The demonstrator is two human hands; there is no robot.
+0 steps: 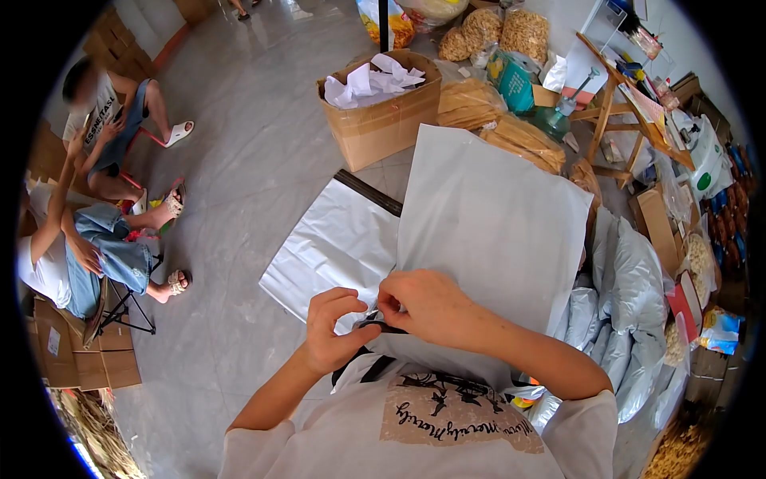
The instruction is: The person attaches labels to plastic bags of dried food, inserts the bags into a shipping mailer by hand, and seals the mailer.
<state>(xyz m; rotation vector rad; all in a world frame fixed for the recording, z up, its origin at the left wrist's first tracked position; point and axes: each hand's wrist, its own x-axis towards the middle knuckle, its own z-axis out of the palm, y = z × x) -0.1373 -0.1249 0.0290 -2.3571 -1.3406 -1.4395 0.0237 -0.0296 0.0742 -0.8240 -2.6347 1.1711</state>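
Observation:
My left hand [335, 329] is curled near my waist, thumb and fingers bent around the dark edge of a white plastic bag [331, 243]. Right beside it, my right hand [419, 302] pinches at the same spot, its fingertips close to the left ones. What exactly lies between the fingers is small and partly hidden. The bag spreads out beyond my hands, with a black strip along its far edge. A large pale grey sheet [491, 215] lies to the right, partly under my right forearm.
An open cardboard box [379, 120] holds crumpled white paper ahead. Silver packages [630, 295] are piled at the right, near a wooden easel-like stand [606, 120]. Two people [120, 120] sit at the left. Bags of dry goods [523, 36] stand at the back.

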